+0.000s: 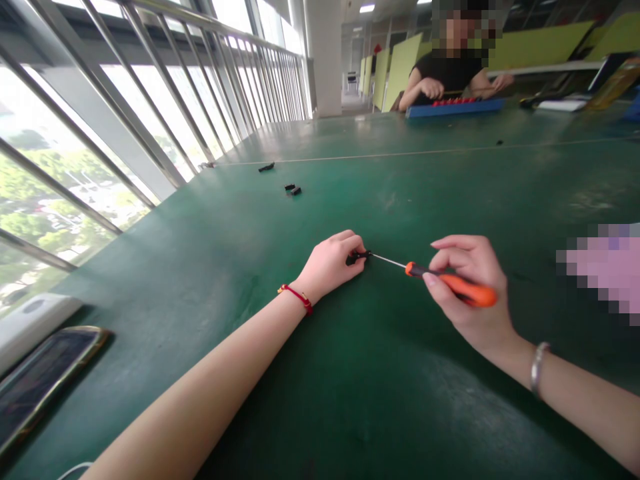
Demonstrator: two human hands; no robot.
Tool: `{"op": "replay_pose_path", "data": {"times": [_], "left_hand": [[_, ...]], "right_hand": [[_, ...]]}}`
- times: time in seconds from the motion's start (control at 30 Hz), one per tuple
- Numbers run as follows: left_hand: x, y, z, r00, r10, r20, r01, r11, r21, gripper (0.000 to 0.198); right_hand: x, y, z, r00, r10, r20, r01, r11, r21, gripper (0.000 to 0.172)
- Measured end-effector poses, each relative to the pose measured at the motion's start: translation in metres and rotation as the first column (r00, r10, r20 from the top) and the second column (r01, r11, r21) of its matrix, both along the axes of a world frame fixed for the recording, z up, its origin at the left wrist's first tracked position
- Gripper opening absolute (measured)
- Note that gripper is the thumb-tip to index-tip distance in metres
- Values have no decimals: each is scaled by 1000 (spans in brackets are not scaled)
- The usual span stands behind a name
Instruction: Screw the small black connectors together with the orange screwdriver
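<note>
Pinched in the fingers of my left hand (336,261) is a small black part (358,256), held low over the green table; the fingers hide much of it. My right hand (473,287) grips an orange and black screwdriver (467,288) by its handle. Its thin metal shaft points left, and the tip meets the black part at its right end. The screwdriver lies nearly level, tilted slightly down toward the tip. Whether the tip sits in a screw is too small to make out.
Several small black pieces (293,189) lie farther back on the green table (250,253). At the left edge are a phone (50,373) and a white box-like object (35,327). Across the table, a person (450,80) works at a blue tray (455,109) holding red items. Metal railings run along the left.
</note>
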State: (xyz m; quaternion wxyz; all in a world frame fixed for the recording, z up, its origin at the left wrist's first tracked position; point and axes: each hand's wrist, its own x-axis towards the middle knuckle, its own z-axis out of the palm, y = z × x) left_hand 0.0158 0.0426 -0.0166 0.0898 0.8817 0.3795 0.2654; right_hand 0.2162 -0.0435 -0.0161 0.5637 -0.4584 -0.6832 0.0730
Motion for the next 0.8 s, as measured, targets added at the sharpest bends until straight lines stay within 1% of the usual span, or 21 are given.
{"op": "replay_pose_path", "data": {"times": [0.07, 0.1, 0.17, 0.2, 0.33, 0.37, 0.47, 0.5, 0.57, 0.6, 0.63, 0.67, 0.73, 0.77, 0.8], "left_hand": [[0, 0, 0, 1000, -3, 4, 3, 1000, -4, 5], [0, 0, 0, 1000, -5, 5, 5, 1000, -5, 5], [0, 0, 1, 1000, -5, 3, 5, 1000, -6, 5], [0, 0, 1, 1000, -3, 2, 3, 1000, -6, 4], [0, 0, 1, 1000, -2, 7, 2, 1000, -6, 4], [0, 0, 1, 1000, -3, 8, 3, 1000, -6, 4], [0, 0, 1, 1000, -4, 4, 4, 1000, -5, 5], [0, 0, 0, 1000, -4, 4, 4, 1000, -5, 5], [0, 0, 0, 1000, -5, 6, 5, 1000, -7, 5], [0, 0, 0, 1000, -6, 7, 6, 1000, -7, 5], [0, 0, 0, 1000, -6, 8, 6, 1000, -7, 5], [0, 0, 0, 1000, -6, 7, 6, 1000, -6, 5], [0, 0, 0, 1000, -6, 4, 6, 1000, -3, 5], [0, 1, 0, 1000, -8, 2, 8, 1000, -3, 5], [0, 1, 0, 1000, -8, 3, 8, 1000, -3, 5]], "right_hand": [[0, 0, 0, 999, 4, 52, -2, 1000, -30, 12], [0, -1, 1, 999, 5, 46, -4, 1000, -20, 14], [-1, -2, 1, 1000, 7, -9, -7, 1000, 23, 25], [-1, -2, 2, 1000, 6, -16, -5, 999, 34, 28], [-1, -3, 2, 996, 9, 85, -7, 1000, -25, 14], [-1, -3, 2, 997, -5, 77, 7, 1000, -16, 14], [-1, -2, 2, 999, -11, -38, 13, 999, 44, 32], [-1, -1, 2, 999, 8, -44, -7, 999, 42, 33], [-1, -1, 1, 999, 48, 12, -48, 999, -7, 23], [-1, -1, 1, 997, 48, 53, -46, 998, -36, 17], [-1, -1, 1, 997, 27, 79, -24, 999, -39, 13], [-1, -1, 1, 997, -2, 78, 3, 1000, -15, 12], [-1, -1, 0, 999, -36, 18, 35, 998, 50, 20], [-1, -1, 0, 1000, -25, -2, 26, 998, 54, 25], [-1, -2, 0, 1000, -7, 0, 7, 999, 46, 26]]}}
